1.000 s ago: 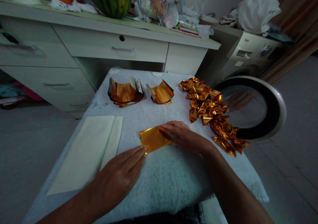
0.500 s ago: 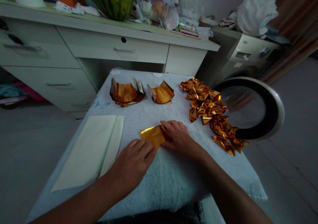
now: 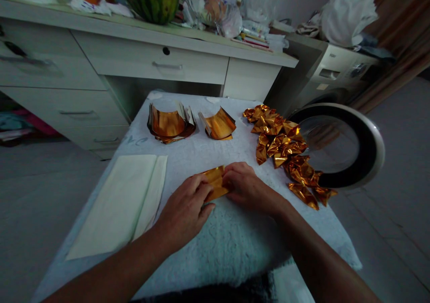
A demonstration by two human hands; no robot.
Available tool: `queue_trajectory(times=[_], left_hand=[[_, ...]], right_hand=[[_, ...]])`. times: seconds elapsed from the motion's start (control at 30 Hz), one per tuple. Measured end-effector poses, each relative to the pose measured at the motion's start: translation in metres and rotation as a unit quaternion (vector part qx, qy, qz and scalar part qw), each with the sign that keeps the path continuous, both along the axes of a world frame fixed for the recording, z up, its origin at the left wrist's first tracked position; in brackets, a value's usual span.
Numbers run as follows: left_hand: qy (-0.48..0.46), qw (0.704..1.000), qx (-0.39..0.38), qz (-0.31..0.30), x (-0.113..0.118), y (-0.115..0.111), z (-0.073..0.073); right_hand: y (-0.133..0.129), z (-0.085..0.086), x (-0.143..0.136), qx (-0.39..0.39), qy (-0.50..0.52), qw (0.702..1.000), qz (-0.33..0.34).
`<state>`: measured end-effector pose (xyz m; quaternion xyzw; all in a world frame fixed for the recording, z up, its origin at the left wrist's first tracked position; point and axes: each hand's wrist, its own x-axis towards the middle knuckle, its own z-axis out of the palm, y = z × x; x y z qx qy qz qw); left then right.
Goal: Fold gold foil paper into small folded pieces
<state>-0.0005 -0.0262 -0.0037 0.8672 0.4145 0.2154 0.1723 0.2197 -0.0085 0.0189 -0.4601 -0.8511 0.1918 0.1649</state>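
Observation:
A gold foil sheet (image 3: 216,183) lies between my hands over the cloth-covered table (image 3: 215,249). My left hand (image 3: 188,204) grips its left end with bent fingers. On its right end, my right hand (image 3: 245,184) is closed, fingertips pressed together. Behind it are two curved stacks of gold foil sheets, a thicker one (image 3: 168,123) at the left and a thinner one (image 3: 220,126) beside it. Several folded gold foil pieces (image 3: 282,144) form a pile at the right. Pale folded paper (image 3: 114,200) lies flat at the left.
Beyond the table stands a white desk (image 3: 161,65) with drawers, holding a watermelon (image 3: 151,0) and plastic bags (image 3: 215,14). A washing machine (image 3: 322,70) is at the right, its round door (image 3: 369,146) open beside the table edge.
Both hands have closed in on the foil sheet. My left hand now covers its left end, and my right fingers have curled more tightly. Less of the sheet shows.

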Motion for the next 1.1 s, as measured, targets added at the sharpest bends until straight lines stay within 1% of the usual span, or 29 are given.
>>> queue_trajectory(times=[0.13, 0.33, 0.47, 0.6, 0.73, 0.83, 1.0, 1.1], left_hand=[[-0.019, 1.000, -0.006, -0.008, 0.000, 0.002, -0.003], [-0.017, 1.000, -0.009, -0.008, 0.002, 0.003, -0.001], [-0.031, 0.999, 0.004, -0.009, 0.001, 0.002, -0.002], [-0.049, 0.999, 0.019, -0.008, 0.000, 0.003, -0.004], [-0.052, 0.998, 0.022, 0.000, 0.000, 0.003, -0.003], [-0.060, 0.998, 0.017, 0.014, 0.001, 0.003, -0.002], [-0.076, 0.997, 0.021, 0.025, 0.002, 0.003, -0.002], [-0.057, 0.997, 0.031, 0.043, 0.001, 0.004, -0.001]], right_hand=[[-0.003, -0.007, -0.002, 0.014, 0.008, 0.999, 0.028], [-0.003, -0.012, 0.002, 0.049, 0.056, 0.997, 0.029], [-0.002, -0.016, 0.001, 0.066, 0.082, 0.994, 0.025], [-0.003, -0.017, -0.001, 0.056, 0.086, 0.995, 0.004], [-0.006, -0.014, 0.002, 0.027, 0.084, 0.996, -0.022], [-0.007, -0.013, 0.004, 0.005, 0.087, 0.996, -0.026], [-0.004, -0.018, 0.003, 0.008, 0.084, 0.996, -0.042], [-0.002, -0.019, 0.002, 0.000, 0.079, 0.995, -0.054]])
